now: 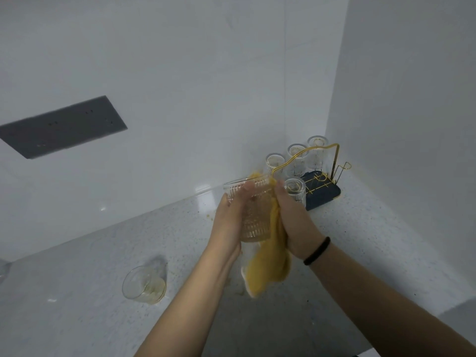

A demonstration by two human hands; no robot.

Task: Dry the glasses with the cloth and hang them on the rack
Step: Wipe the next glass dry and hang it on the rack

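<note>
No brand, label or writing can be read on anything here; the glassware and the cloth are too blurred to tell any marking.

The left hand (229, 222) holds a ribbed glass (253, 210) in the air above the surface (90, 318), its fingers (246, 188) curled round the wall near the rim, the rim tilted up and to the left; the right hand (293, 217) grips a yellow cloth (268, 266) against the right side of that glass, its fingers clenched on the fabric; the cloth shows again at the rim and hangs down below both hands, a white edge at its lower left; a dark band (318, 251) circles the right wrist.

The rack (316, 181), gold wire on a dark tray, stands in the corner where the two white walls meet, just behind the hands; four ribbed glasses sit upside down on its posts, three in the back row (296, 161) and one at the front (295, 189), which the right hand partly hides; the hands and the held glass cover the rack's left end.

A second loose glass (144, 284) lies on its side on the surface, well apart to the left, with yellowish residue inside; small crumbs or stains dot the surface near the wall; a grey outlet plate (61, 127) is set in the left wall.
</note>
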